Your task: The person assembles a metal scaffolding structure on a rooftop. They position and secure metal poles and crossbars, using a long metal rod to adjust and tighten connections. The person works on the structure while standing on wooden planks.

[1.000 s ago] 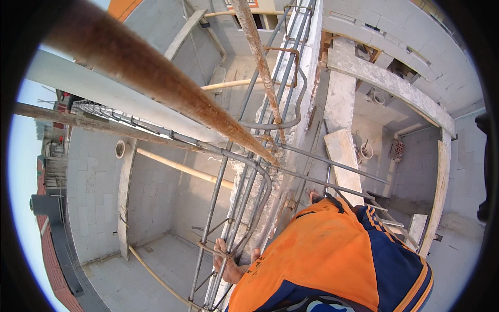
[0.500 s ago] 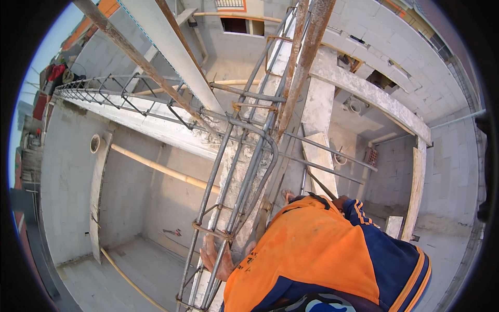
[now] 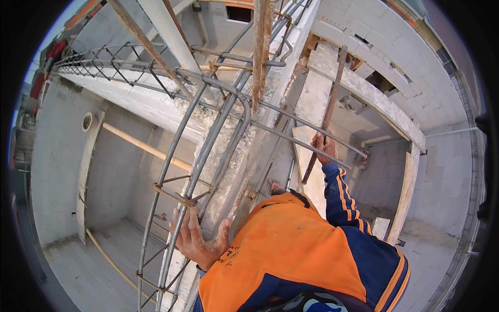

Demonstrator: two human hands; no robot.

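Observation:
My left hand (image 3: 196, 238) lies with its fingers apart against the steel rebar cage (image 3: 199, 174), near a rusty stirrup tied to the long bars. The thumb stands away from the other fingers, and the hand is not wrapped round a bar. To the right, my right hand (image 3: 323, 146) is closed round a rusty steel bar (image 3: 332, 99). That bar slants upright, its top leaning away to the right and its lower end beside my body. Two bent rebar ends (image 3: 306, 122) stick out sideways from the cage, close to my right hand.
Rough concrete (image 3: 212, 125) lies under the cage along the wall top. A rusty post (image 3: 260, 57) and a white panel (image 3: 174, 31) stand ahead. Wooden boards (image 3: 312, 99) span the right side. Deep rooms with block walls (image 3: 125, 171) drop away on both sides.
My right hand has come up and forward from beside my body, lifting the rusty bar into view. My left hand has spread its fingers on the cage. The whole view has shifted.

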